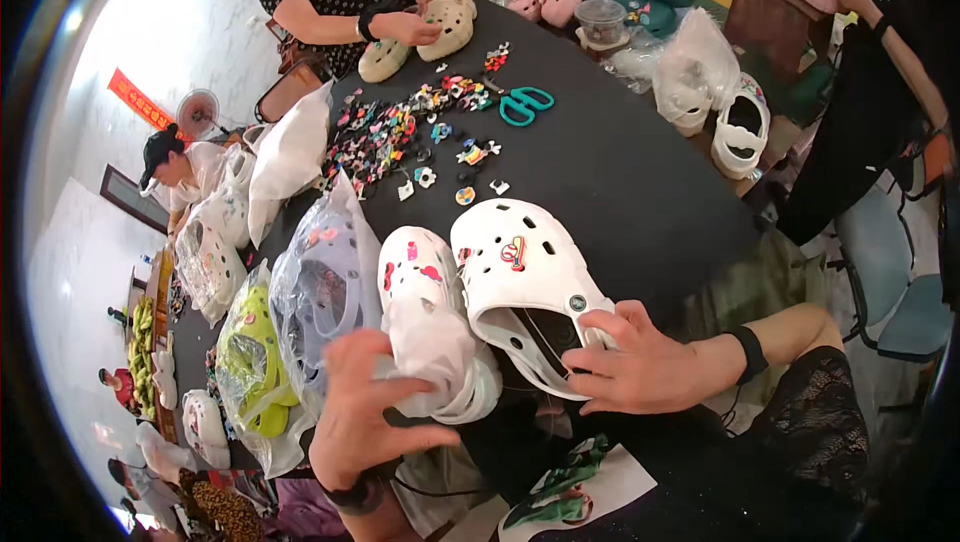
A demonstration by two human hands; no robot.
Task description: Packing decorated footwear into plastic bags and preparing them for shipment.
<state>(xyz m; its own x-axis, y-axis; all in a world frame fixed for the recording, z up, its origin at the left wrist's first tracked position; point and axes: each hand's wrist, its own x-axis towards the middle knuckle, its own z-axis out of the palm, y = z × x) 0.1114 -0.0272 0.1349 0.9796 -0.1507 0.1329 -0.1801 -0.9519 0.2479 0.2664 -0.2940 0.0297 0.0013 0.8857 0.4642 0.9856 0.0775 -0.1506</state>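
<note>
Two white clogs lie side by side at the near edge of the black table (pixel 620 172). My right hand (pixel 640 362) grips the heel opening of the right white clog (pixel 520 277), which carries a red charm on top. My left hand (pixel 365 412) has its fingers spread, touching the heel of the left white clog (pixel 430 317), which bears pink and red charms. A heap of small colourful shoe charms (pixel 385 132) is scattered farther back on the table, with loose ones near the clogs' toes.
Teal scissors (pixel 525 102) lie beyond the charms. Bagged clogs, purple (pixel 320 287) and green (pixel 250 362), sit to my left. A person across the table holds beige clogs (pixel 445 27). Another white clog (pixel 740 127) and plastic bags are at the right edge; a blue chair (pixel 890 272) stands beside it.
</note>
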